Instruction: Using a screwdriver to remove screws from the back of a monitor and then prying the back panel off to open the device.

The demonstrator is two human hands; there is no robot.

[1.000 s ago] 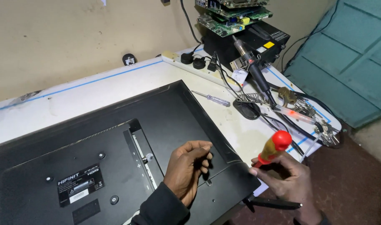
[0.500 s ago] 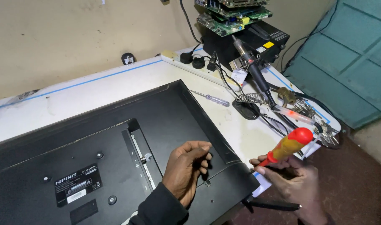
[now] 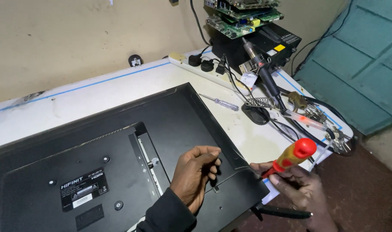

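Two hands at a television's back cover (image 3: 118, 141): right hand (image 3: 301, 189), gripping a red-handled screwdriver (image 3: 290, 157), has swung lower; left hand (image 3: 196, 176) stays curled, empty.

A small clear-handled screwdriver (image 3: 219, 102) lies near the white worktop's (image 3: 101, 92) middle. A white power strip (image 3: 200, 68) runs along the far edge, with stacked green circuit boards (image 3: 243, 15) at the far right corner.

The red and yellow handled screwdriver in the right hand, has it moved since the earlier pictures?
Yes. The red and yellow handled screwdriver has tilted, its red end swinging right and downward, away from the black television back panel's corner toward the table edge.
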